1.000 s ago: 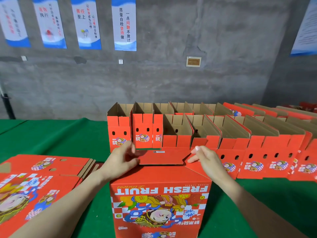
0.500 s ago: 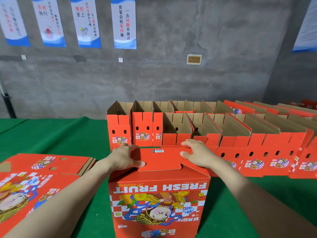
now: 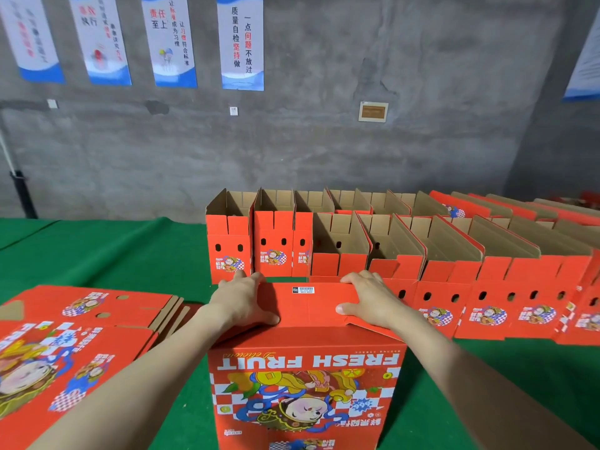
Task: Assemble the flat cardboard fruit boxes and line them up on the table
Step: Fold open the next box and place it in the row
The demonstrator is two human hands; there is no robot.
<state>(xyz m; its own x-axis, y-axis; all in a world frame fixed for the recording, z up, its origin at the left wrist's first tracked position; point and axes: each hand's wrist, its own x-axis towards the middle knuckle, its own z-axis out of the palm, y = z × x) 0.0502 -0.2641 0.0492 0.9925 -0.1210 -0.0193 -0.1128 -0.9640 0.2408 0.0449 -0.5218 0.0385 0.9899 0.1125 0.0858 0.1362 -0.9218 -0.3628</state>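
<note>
My left hand (image 3: 245, 300) and right hand (image 3: 370, 300) lie flat with fingers spread and fairly straight. They grip nothing and press on the smooth red upper flap (image 3: 308, 308) of an upright cardboard box (image 3: 305, 384). The box stands right before me on the green cloth table (image 3: 113, 251). Its glossy front reads "FRESH FRUIT" upside down above a cartoon figure. A stack of flat boxes (image 3: 74, 339) lies to my left. Just beyond my fingers, rows of open-topped assembled boxes (image 3: 357, 248), brown and corrugated inside, stretch rightward. Posters (image 3: 242, 43) hang on the rough grey wall (image 3: 324, 151).
</note>
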